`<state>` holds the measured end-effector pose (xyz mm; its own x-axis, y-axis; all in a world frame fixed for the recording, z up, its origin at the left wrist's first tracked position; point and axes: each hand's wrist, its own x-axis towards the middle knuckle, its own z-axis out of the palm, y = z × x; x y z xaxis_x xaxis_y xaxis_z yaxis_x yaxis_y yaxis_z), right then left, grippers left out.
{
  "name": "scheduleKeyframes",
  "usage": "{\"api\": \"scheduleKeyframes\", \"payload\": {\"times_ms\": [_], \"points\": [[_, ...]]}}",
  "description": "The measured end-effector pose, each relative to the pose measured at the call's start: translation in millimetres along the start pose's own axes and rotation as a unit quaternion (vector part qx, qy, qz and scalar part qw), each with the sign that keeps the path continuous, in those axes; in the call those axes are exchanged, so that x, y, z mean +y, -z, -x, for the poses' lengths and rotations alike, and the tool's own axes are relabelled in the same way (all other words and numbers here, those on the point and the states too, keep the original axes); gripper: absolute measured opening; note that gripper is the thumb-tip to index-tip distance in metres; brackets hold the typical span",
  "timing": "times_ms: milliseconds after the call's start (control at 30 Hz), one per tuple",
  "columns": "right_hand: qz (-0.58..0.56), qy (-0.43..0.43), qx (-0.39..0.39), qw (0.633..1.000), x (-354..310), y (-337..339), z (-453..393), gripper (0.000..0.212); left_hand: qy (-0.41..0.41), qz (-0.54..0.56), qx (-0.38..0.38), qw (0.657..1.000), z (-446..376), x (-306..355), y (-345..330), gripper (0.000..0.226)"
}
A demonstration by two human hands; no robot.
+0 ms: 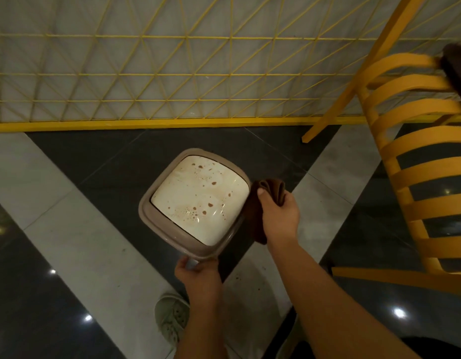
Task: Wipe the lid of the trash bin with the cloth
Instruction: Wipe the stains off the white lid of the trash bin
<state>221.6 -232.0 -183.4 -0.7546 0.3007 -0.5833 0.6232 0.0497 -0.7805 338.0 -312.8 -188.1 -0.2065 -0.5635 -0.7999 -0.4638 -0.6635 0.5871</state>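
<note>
Trash bin (157,224) on the floor (69,242), seen from above, near a yellow chair (416,156). Lid (198,193): cream panel, roughly square, spotted brown, unwiped. Cloth (258,218): brown, bunched, at the lid's right edge, apparently touching the rim. Right hand (278,213): curled round the cloth, nearer the lid; panel lies to its left. Left hand (198,273): grips the bin's near corner.

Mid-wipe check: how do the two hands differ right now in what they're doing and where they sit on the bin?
The right hand grips the brown cloth at the lid's right edge; the left hand holds the bin's near rim, with no cloth. The right hand sits farther from the camera than the left. Both are at the bin's edge, off the stained white panel.
</note>
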Motion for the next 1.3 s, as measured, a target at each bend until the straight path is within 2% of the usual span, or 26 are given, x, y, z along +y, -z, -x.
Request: {"api": "scheduleKeyframes", "payload": {"times_ms": [67,100,167,233,300,333,433,567,667,800,900,1000,1133,1200,1300], "points": [[-0.008,0.017,-0.02,1.0,7,6,12,0.029,-0.102,-0.091,0.06,0.989,3,16,10,0.073],[-0.009,0.03,-0.032,0.999,8,8,16,0.023,-0.176,-0.152,0.085,0.969,5,28,14,0.068],[-0.004,0.05,-0.053,0.997,7,9,22,0.016,-0.336,-0.285,0.075,0.895,12,56,18,0.053],[0.002,0.06,-0.059,0.996,4,7,25,0.014,-0.436,-0.411,0.019,0.8,15,79,15,0.046],[0.002,0.073,-0.052,0.996,1,4,26,0.013,-0.454,-0.512,-0.014,0.729,11,90,12,0.047],[0.001,0.081,-0.046,0.996,1,2,27,0.011,-0.446,-0.541,-0.021,0.712,7,92,11,0.047],[0.001,0.095,-0.052,0.994,7,0,37,0.012,-0.427,-0.578,-0.016,0.695,1,92,7,0.048],[0.036,0.119,-0.109,0.986,40,-5,73,0.022,-0.42,-0.612,0.004,0.67,1,97,2,0.052],[0.054,0.098,-0.131,0.985,65,-6,92,0.031,-0.42,-0.622,0.001,0.661,1,101,4,0.052],[0.056,0.078,-0.063,0.993,51,-7,65,0.02,-0.428,-0.631,-0.001,0.647,3,100,6,0.053],[-0.01,0.094,-0.011,0.995,18,-11,38,0.01,-0.426,-0.631,-0.005,0.648,2,100,5,0.053],[-0.039,0.116,-0.041,0.992,11,-13,52,0.014,-0.425,-0.643,-0.001,0.637,2,105,2,0.053],[0.042,0.096,-0.102,0.989,59,-9,90,0.029,-0.424,-0.657,0.005,0.623,2,108,-3,0.052],[0.072,0.079,-0.104,0.989,78,-8,92,0.028,-0.419,-0.663,0.005,0.62,1,108,-5,0.052],[0.083,0.077,-0.068,0.991,72,-8,70,0.024,-0.408,-0.664,-0.002,0.627,-2,109,-4,0.052]]}}
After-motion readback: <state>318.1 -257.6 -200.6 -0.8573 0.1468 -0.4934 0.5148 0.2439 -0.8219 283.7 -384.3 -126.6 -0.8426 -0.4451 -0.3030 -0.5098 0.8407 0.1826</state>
